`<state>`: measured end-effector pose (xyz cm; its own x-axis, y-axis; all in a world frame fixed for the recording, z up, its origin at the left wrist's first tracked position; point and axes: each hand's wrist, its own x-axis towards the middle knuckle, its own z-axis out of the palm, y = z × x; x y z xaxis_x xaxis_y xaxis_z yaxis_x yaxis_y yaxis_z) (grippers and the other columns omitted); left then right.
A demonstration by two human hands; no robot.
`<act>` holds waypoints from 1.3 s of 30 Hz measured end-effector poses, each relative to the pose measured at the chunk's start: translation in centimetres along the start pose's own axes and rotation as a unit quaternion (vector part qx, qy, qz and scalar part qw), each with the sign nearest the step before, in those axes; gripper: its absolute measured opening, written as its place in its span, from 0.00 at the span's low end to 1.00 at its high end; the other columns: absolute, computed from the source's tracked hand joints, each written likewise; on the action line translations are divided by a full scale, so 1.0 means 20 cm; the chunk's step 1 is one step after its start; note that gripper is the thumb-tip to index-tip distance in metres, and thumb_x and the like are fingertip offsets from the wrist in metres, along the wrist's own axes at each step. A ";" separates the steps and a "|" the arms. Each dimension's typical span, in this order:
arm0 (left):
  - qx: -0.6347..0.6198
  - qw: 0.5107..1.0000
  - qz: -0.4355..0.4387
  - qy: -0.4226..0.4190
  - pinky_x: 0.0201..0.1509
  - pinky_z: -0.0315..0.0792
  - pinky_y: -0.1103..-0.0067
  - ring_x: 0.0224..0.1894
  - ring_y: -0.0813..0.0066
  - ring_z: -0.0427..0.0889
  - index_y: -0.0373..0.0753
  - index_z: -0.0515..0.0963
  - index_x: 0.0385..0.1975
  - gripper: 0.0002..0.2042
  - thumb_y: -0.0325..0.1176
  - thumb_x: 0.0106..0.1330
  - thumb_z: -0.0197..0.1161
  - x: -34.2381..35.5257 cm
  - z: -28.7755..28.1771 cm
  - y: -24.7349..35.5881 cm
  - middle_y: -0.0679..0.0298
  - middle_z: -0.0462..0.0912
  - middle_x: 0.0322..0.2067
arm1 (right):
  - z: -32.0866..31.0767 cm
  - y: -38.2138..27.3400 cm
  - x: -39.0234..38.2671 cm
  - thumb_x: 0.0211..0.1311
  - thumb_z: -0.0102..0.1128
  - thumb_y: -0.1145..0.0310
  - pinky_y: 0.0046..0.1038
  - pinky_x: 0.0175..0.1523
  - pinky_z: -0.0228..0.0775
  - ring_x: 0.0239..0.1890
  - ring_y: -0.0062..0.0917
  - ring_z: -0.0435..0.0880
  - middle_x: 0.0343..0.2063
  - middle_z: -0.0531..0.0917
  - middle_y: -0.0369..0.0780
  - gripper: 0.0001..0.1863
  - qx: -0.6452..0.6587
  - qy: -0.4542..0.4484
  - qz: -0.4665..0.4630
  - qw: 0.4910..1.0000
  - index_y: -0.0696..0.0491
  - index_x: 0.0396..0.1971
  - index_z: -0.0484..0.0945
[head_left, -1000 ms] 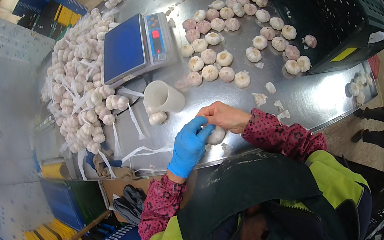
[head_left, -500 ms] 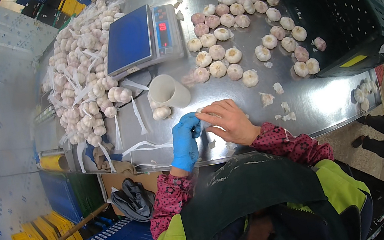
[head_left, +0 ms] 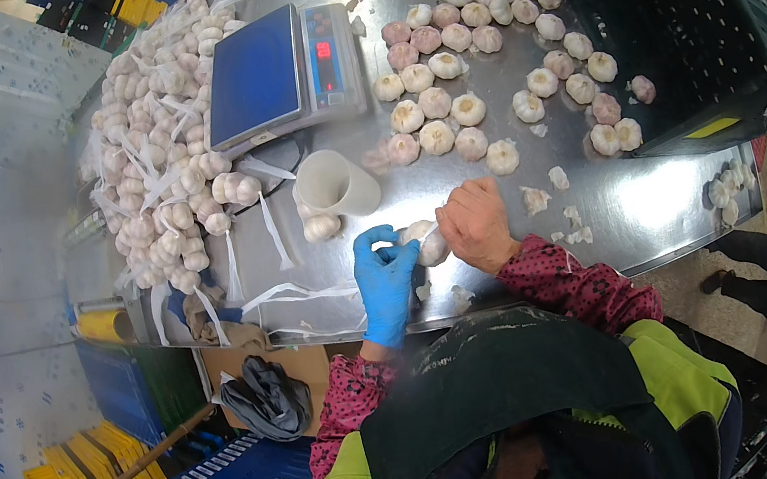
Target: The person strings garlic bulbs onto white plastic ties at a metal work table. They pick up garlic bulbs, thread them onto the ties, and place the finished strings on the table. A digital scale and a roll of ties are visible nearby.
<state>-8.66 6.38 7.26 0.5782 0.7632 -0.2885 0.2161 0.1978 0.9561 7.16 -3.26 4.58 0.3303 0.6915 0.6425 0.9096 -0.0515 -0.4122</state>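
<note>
Over the near edge of the steel table, my blue-gloved left hand (head_left: pixel 387 285) grips a white garlic bulb (head_left: pixel 424 245) from the left side. My bare right hand (head_left: pixel 476 227) is closed in a fist at the bulb's right, pinching what looks like the end of white netting beside it. Just beyond my hands a translucent white plastic cup (head_left: pixel 337 184) stands upright, with netted garlic bulbs (head_left: pixel 321 227) against its near left side. White net strips (head_left: pixel 301 293) lie left of my gloved hand. Loose garlic bulbs (head_left: pixel 436 137) are spread farther off to the right.
A digital scale (head_left: pixel 254 73) with a blue plate stands beyond the cup. Netted garlic (head_left: pixel 161 155) is heaped at the left. A dark green crate (head_left: pixel 691 15) sits at the far right. Garlic skins (head_left: pixel 535 200) litter the steel. Another person's legs (head_left: pixel 764 267) show at right.
My hands have moved apart, the left turning and the right closing into a fist. The garlic bulb, hidden before, now shows between them.
</note>
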 end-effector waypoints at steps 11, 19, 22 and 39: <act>0.198 0.961 0.192 0.001 0.41 0.74 0.79 0.39 0.71 0.77 0.40 0.87 0.33 0.07 0.24 0.54 0.71 -0.02 0.09 -0.01 0.60 0.74 0.53 | -0.09 -0.04 -0.04 0.52 0.62 0.75 0.40 0.38 0.59 0.27 0.35 0.72 0.20 0.71 0.37 0.08 0.046 -0.008 0.029 0.999 0.50 0.19 0.71; 0.312 0.914 0.257 -0.041 0.57 0.73 0.63 0.58 0.49 0.74 0.42 0.80 0.40 0.09 0.31 0.60 0.69 -0.05 0.02 0.01 0.58 0.72 0.63 | -0.41 -0.17 0.18 0.48 0.61 0.82 0.37 0.38 0.58 0.26 0.36 0.70 0.22 0.73 0.40 0.08 0.097 0.068 -0.039 0.992 0.54 0.21 0.72; 0.191 0.961 0.193 -0.059 0.53 0.75 0.69 0.52 0.55 0.79 0.38 0.74 0.42 0.09 0.30 0.65 0.64 -0.08 -0.06 -0.06 0.53 0.73 0.60 | -0.41 -0.21 0.21 0.52 0.63 0.80 0.37 0.38 0.60 0.28 0.37 0.72 0.25 0.75 0.41 0.06 0.114 0.036 -0.038 0.992 0.56 0.24 0.74; 0.122 0.947 0.190 0.229 0.59 0.71 0.72 0.55 0.67 0.75 0.36 0.72 0.58 0.22 0.28 0.65 0.65 0.30 -0.85 0.08 0.58 0.75 0.54 | 0.04 -0.25 -0.11 0.59 0.66 0.71 0.40 0.33 0.67 0.27 0.41 0.77 0.22 0.76 0.43 0.09 0.181 -0.206 0.100 0.956 0.56 0.22 0.77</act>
<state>-18.15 21.70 8.02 0.2614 0.9483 0.1801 0.2685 -0.2507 0.9301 1.72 -3.92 4.74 0.2941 0.9229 0.2485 0.6669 -0.0120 -0.7450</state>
